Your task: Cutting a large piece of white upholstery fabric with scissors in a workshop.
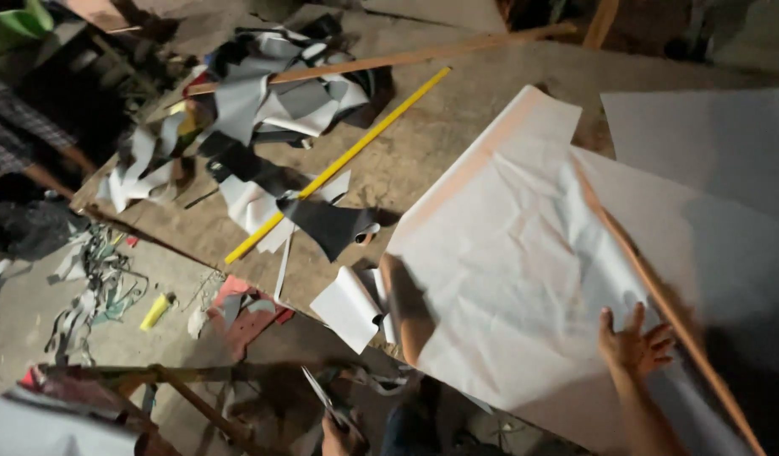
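1. Pressing flat on the sheet [507,279] with the right hand [634,342]; grip spread wide, fingers pointing to 12 o'clock, holding nothing.
2. Closing the left hand [343,437] around what look like scissors [320,393], low at 6 o'clock, off the counter [457,118] edge; blades pointing to 11 o'clock, well apart from the sheet's near corner.
3. Lying creased across the right half of the counter, the sheet running its long axis from 11 o'clock to 5 o'clock, with its lower-left edge overhanging the counter edge.
4. Resting on the sheet just at 2 o'clock of the right hand, almost touching the fingertips: a wooden stick [651,279], stretching from 11 o'clock to 5 o'clock.
5. Sitting far nearer to sheet and stick with the right hand than with the left.
6. Crossing the counter at 10 o'clock of the sheet: a yellow ruler [339,165], slanting from 7 o'clock to 1 o'clock, clear of the sheet.
7. Crowding the far-left counter at 10 o'clock: a heap of scraps [263,93], with bare counter showing between heap and sheet.
8. Curling at the counter edge at 9 o'clock of the sheet: a small white offcut [347,308].
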